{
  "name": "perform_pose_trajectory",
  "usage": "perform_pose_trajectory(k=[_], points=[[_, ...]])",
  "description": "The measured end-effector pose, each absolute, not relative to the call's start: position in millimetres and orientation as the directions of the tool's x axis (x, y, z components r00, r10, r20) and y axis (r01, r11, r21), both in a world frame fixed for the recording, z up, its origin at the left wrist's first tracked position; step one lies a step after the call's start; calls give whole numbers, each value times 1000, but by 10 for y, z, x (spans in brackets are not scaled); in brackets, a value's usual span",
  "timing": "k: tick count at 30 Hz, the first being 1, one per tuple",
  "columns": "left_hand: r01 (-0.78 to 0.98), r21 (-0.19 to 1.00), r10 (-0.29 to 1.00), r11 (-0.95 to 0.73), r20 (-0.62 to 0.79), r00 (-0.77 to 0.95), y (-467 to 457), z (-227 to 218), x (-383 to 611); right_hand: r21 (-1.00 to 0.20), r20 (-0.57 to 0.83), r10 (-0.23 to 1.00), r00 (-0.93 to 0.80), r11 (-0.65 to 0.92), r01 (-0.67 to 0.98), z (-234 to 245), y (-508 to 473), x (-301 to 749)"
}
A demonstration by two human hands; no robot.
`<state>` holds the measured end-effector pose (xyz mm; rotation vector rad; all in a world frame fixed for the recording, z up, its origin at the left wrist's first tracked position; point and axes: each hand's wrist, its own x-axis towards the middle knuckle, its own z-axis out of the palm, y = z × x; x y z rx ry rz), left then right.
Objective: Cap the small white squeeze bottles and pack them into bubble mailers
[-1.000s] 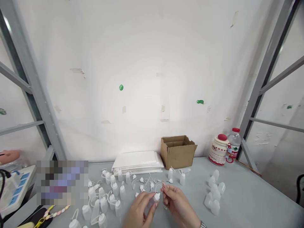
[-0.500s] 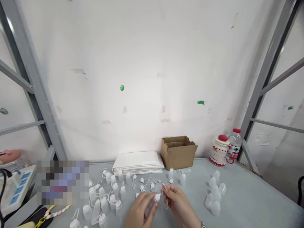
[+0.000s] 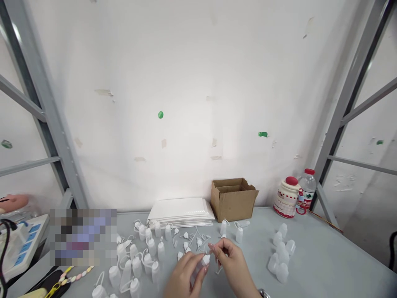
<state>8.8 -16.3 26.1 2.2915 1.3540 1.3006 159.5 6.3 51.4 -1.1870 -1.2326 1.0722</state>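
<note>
**Between our hands, a small bottle [image 3: 197, 270]**

Our left hand [image 3: 182, 276] is clamping its grip around the bottle, below the white cap [image 3: 206, 260]. Our right hand [image 3: 231, 260] is pinching its tips together beside the thin strap [image 3: 204, 249]; whether they are catching it, we cannot tell. We are probably working best by steadying without squeezing. Strapped bottles [image 3: 137, 267] are crowding our left, loose caps [image 3: 199, 242] are lying just beyond; rightward, wider surface [image 3: 248, 250] is stretching toward translucent bottles [image 3: 281, 251].
</note>
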Motion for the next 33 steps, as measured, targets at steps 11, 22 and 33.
perform_pose_trajectory(k=[11, 22, 33], points=[[488, 718, 859, -496, 487, 157, -87, 46, 108, -997, 70, 996, 57, 69, 18, 424, 84, 1562], [127, 946, 954, -299, 298, 25, -61, 111, 190, -992, 64, 996, 57, 70, -106, 608, 108, 1621], [155, 926, 938, -346, 335, 88, -48, 107, 161, -981, 18, 991, -134, -8, -192, 295, 133, 1527]])
